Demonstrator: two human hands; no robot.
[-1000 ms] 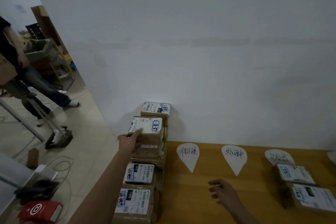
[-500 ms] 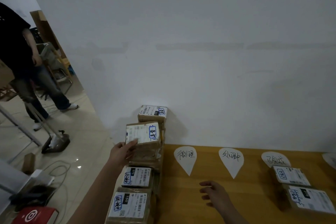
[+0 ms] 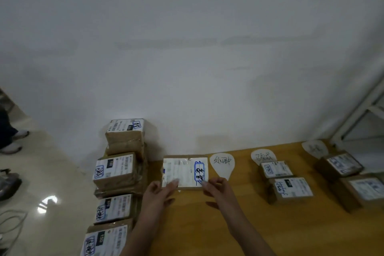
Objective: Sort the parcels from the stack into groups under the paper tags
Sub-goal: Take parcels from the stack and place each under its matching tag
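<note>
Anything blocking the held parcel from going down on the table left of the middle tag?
Nothing visible does. The brown cardboard parcel with the white label is held by the left hand and right hand over the wooden table, left of the white teardrop paper tag. It hides what lies beneath it.

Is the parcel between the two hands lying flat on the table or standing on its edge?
Lying flat: the parcel shows its label face up on the table, both hands at its near edge.

nine parcels (image 3: 185, 172) show: four stacked at the left, one between two hands (image 3: 160, 192), and four more on the table (image 3: 291, 230) at the right. three paper tags (image 3: 222, 163) are visible.
</note>
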